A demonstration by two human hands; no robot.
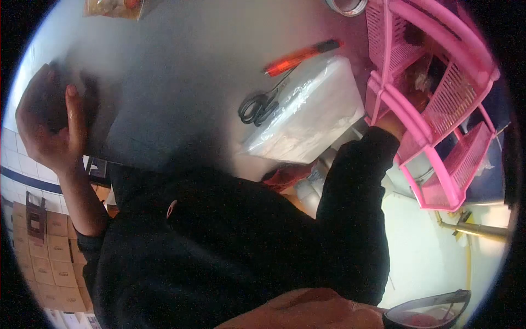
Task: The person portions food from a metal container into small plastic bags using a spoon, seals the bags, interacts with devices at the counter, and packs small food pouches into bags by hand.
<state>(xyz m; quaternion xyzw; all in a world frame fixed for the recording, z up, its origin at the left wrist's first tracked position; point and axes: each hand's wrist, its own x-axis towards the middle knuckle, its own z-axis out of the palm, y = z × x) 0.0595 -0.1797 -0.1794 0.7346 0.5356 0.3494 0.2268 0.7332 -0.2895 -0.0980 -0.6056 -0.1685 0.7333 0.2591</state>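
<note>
My left hand (46, 123) is raised at the left side of the grey table, its thumb apart from its shadowed fingers. Nothing shows in it. At the right, my right hand (390, 125) reaches into a pink plastic rack (408, 112) with slatted tiers. The rack's bars and shade hide most of its fingers, so I cannot see what they touch. Between the hands, nearer the right one, lies a stack of clear plastic bags (315, 109). Black-handled scissors (255, 109) are partly under it, and an orange-red, pen-like tool with a black end (298, 57) lies just beyond.
A tape roll (348, 5) stands at the table's far edge by the rack. A clear packet (115, 8) lies far left on the grey tabletop (181, 71). Stacked cardboard boxes (57, 252) stand behind at lower left. A yellowish pipe (482, 230) runs below the rack.
</note>
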